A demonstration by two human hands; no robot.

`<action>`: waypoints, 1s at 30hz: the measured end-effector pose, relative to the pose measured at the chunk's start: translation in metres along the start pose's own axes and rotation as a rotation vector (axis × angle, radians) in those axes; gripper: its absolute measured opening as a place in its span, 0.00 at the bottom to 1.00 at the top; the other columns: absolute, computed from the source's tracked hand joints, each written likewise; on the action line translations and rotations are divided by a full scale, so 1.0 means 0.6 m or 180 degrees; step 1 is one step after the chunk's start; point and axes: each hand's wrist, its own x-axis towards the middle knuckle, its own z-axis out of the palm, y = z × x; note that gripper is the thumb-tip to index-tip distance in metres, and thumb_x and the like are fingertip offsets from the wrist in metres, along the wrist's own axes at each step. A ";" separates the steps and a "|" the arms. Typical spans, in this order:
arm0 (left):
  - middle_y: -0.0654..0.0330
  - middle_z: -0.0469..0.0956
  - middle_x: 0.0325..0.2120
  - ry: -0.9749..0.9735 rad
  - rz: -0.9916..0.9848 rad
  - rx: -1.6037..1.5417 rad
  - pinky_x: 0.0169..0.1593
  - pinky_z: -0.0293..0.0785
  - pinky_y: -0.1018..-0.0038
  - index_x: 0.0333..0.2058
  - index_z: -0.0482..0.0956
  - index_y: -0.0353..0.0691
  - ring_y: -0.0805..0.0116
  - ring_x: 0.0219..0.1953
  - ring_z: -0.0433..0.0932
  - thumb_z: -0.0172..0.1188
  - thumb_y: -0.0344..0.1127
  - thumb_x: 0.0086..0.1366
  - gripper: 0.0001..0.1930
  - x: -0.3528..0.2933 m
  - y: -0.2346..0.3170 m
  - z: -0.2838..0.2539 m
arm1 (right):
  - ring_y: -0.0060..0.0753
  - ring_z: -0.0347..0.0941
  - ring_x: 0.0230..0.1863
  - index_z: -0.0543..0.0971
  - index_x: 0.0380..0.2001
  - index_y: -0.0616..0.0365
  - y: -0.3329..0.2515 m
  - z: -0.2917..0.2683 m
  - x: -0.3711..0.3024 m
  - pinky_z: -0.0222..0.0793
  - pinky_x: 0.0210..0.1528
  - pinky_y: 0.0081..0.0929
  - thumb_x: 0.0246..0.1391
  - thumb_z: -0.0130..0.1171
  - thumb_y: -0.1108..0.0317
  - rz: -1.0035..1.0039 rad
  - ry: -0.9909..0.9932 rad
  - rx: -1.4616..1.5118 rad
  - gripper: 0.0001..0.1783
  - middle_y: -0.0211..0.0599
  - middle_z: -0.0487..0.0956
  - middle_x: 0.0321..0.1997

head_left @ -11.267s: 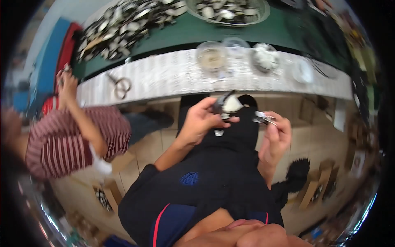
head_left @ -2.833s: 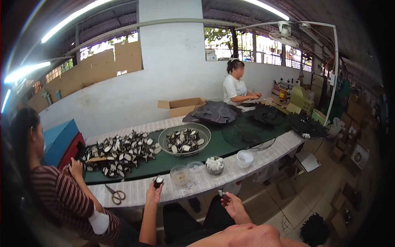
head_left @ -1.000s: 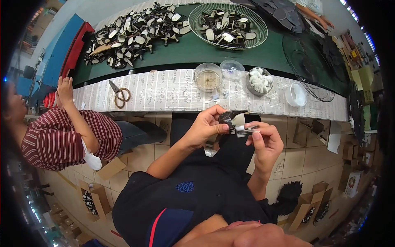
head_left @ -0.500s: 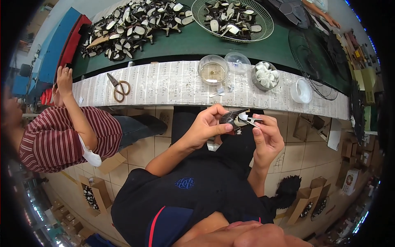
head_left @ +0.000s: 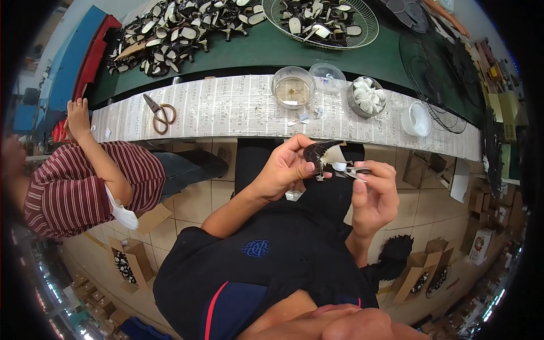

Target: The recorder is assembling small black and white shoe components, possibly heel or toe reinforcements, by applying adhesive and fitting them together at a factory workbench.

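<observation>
My left hand [head_left: 281, 171] pinches a curved black piece with a pale lining and notched edges, like a small shoe upper [head_left: 316, 153]. It is held up in front of me, just off the table's near edge. My right hand [head_left: 375, 198] grips silver metal tweezers [head_left: 357, 170] between thumb and fingers. At their tips is a small white patch [head_left: 339, 166], close to the pale inner side of the black piece. Whether the patch touches the lining I cannot tell.
On the paper-covered table edge [head_left: 226, 113] stand scissors [head_left: 161, 116], a clear bowl [head_left: 293, 88], a tub of white wads [head_left: 368, 96] and a white cup [head_left: 417, 119]. Behind lie a heap of black-and-white pieces [head_left: 175, 34] and a wire basket [head_left: 371, 37]. A co-worker [head_left: 96, 184] is at left.
The black piece has turned in my left hand, showing more of its pale inside. My right hand has shifted slightly right and down with the tweezers.
</observation>
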 end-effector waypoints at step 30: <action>0.50 0.76 0.42 0.0233 0.0058 0.0437 0.40 0.82 0.67 0.42 0.66 0.34 0.63 0.43 0.80 0.60 0.29 0.64 0.13 -0.015 -0.001 0.004 | 0.32 0.76 0.43 0.74 0.32 0.63 0.002 -0.011 -0.021 0.69 0.49 0.25 0.51 0.64 0.78 0.1160 0.0425 0.1914 0.08 0.57 0.78 0.47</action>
